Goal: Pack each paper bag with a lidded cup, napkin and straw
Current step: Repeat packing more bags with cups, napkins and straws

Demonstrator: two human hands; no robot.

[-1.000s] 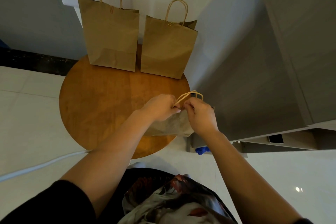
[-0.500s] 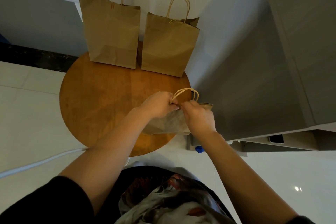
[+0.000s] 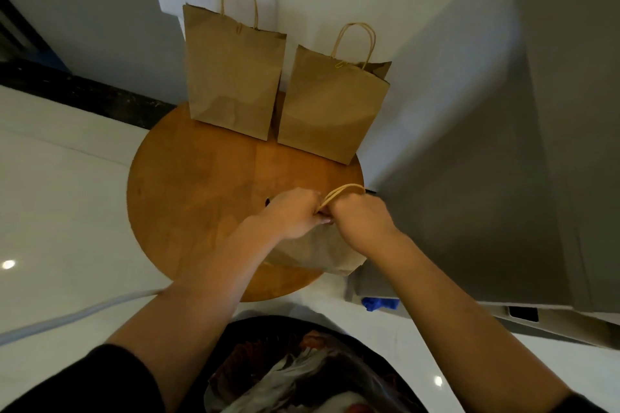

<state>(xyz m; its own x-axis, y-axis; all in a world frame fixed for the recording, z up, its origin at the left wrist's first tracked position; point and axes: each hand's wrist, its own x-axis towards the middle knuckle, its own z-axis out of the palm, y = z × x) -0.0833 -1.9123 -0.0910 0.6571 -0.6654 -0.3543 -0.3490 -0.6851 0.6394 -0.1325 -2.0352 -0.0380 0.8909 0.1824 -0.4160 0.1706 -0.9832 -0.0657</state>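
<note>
Brown kraft paper is pretty much everything being shown here. No brand, label or writing can be read on any of the bags, just plain paper all round.

The near bag [image 3: 315, 255] is being held at the lower right edge of the round wooden table [image 3: 188, 184], a bit right of the frame's centre. Its top is being pinched together by both hands: the left hand [image 3: 295, 214] is curled tight on the top edge from the left side, and the right hand [image 3: 362, 221] is curled on it from the right, knuckles nearly touching. The twisted paper handle [image 3: 345, 191] is being pushed up in a loop just above and between the two fists, and the bag's body is hanging out below them, partly hidden by the wrists. What's inside can't be told.

Two more bags are being stood upright at the far edge of the table, in the upper middle of the frame, leaning against the white wall. The left bag [image 3: 231, 77] and the right bag [image 3: 332, 104] are set just beside each other, well apart from the hands. A small yellow clip [image 3: 340, 64] is seen at the base of the right bag's handle.

A blue object [image 3: 380, 303] is lying on the floor at lower right, too blurred to be identified.
</note>
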